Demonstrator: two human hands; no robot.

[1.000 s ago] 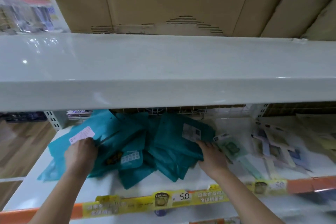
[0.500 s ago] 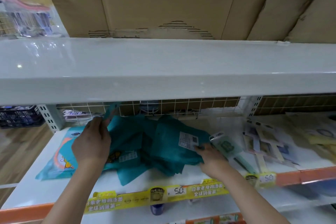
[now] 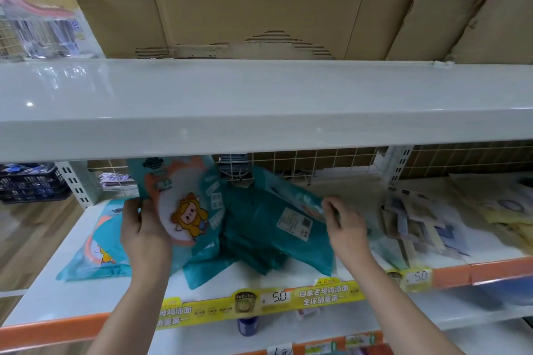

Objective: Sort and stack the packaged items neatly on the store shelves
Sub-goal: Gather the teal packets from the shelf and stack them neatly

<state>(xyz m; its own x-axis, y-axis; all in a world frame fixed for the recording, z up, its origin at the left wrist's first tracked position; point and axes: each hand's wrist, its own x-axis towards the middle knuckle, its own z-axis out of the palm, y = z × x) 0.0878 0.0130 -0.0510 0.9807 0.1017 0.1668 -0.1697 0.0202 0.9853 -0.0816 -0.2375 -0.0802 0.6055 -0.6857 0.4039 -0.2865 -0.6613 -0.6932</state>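
1. Store aisle, white metal shelving; upper shelf [image 3: 259,101] fills the top half of view, brown cardboard boxes [image 3: 245,0] standing on it, a clear plastic pack [image 3: 43,3] at its far left
2. Lower shelf [image 3: 72,297] has a wire grid back [image 3: 317,158] and an orange front rail with a yellow price strip [image 3: 259,301] reading 5.0
3. Left hand [image 3: 144,236] grips a teal packet [image 3: 184,202] by its left edge, thumb on the front, fingers curled behind; packet is raised upright, printed face toward the camera, showing a cartoon figure in a yellow hood
4. Right hand [image 3: 344,228] pinches the upper right edge of another teal packet [image 3: 288,225] lying label-up on the heap; fingers blurred, so exact grip cannot be told
5. Heap of teal packets [image 3: 253,256] sits loose and overlapping mid-shelf, between the two hands
6. One more teal packet [image 3: 95,253] lies flat, face up, at the left end of the lower shelf, beside the left wrist
7. Flat carded items [image 3: 418,225] and pale packets [image 3: 496,204] lie to the right of the heap, too blurred to identify
8. Wood floor [image 3: 28,239] visible at far left
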